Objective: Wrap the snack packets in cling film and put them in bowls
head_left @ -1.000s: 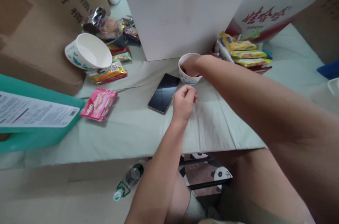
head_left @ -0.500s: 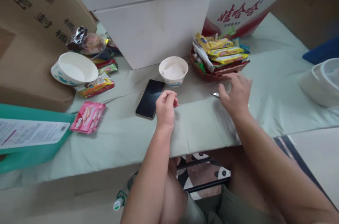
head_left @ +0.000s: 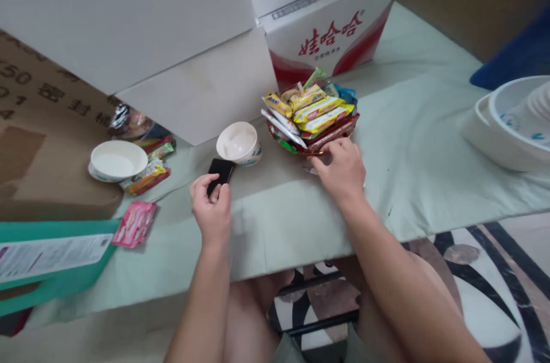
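Observation:
My left hand (head_left: 211, 205) hovers over the lower end of a black phone (head_left: 222, 167), fingers loosely curled and apart, nothing seen in them. By the front rim of a reddish basket (head_left: 292, 149) is my right hand (head_left: 342, 171). Its thumb and index fingertip are apart at the rim, just below a brown snack packet (head_left: 335, 133); whether they touch it is unclear. Yellow snack packets (head_left: 322, 111) are heaped in the basket. Beside my right thumb lies a small metal object (head_left: 310, 170), partly hidden. A white paper bowl (head_left: 239, 143) stands behind the phone.
Another paper bowl (head_left: 118, 160) rests by colourful packets (head_left: 148, 177) at left. A pink packet (head_left: 135, 224) lies near a green container (head_left: 55, 263). White cartons (head_left: 206, 85) line the back. A white tub (head_left: 494, 134) stands right, on the pale cloth (head_left: 429, 117).
The view has swung to the right. My left hand has moved over the phone and its pinched fingers have parted. My right hand stays by the basket, its fingers now at the rim.

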`<state>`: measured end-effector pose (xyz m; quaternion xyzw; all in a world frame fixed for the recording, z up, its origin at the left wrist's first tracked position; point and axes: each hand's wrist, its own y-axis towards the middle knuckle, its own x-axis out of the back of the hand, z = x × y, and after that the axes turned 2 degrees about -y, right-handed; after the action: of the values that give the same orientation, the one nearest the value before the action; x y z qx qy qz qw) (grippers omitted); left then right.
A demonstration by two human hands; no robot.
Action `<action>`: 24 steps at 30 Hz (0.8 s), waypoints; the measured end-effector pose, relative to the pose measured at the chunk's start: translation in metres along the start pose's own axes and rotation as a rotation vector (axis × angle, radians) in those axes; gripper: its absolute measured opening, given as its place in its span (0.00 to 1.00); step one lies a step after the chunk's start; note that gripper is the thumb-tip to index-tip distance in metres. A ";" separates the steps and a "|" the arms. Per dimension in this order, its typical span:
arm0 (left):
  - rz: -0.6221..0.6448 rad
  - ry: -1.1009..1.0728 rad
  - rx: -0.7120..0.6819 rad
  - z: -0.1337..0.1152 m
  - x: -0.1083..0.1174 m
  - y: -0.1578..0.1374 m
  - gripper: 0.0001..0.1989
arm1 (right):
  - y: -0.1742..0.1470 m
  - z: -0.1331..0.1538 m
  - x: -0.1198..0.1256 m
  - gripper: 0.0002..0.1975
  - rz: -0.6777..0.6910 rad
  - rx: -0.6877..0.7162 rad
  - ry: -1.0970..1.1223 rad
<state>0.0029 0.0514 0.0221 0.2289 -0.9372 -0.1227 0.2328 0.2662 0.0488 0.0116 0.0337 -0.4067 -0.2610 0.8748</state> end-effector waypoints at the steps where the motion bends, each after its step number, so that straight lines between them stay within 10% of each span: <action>1: 0.030 0.100 -0.005 -0.005 -0.007 0.007 0.15 | 0.000 -0.005 0.006 0.07 0.003 -0.004 0.009; 6: 0.229 0.478 -0.036 -0.024 -0.055 0.047 0.30 | 0.000 -0.034 0.034 0.06 -0.027 -0.055 0.035; 14: 0.435 0.510 -0.104 -0.036 -0.125 0.076 0.23 | 0.025 -0.063 0.057 0.06 -0.175 -0.229 0.095; 24: 0.777 0.289 -0.418 -0.096 -0.317 0.098 0.21 | 0.030 -0.095 0.091 0.05 -0.349 -0.393 0.064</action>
<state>0.2634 0.2785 0.0176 -0.1764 -0.8665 -0.1794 0.4311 0.3969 0.0159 0.0198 -0.0589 -0.3085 -0.4807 0.8187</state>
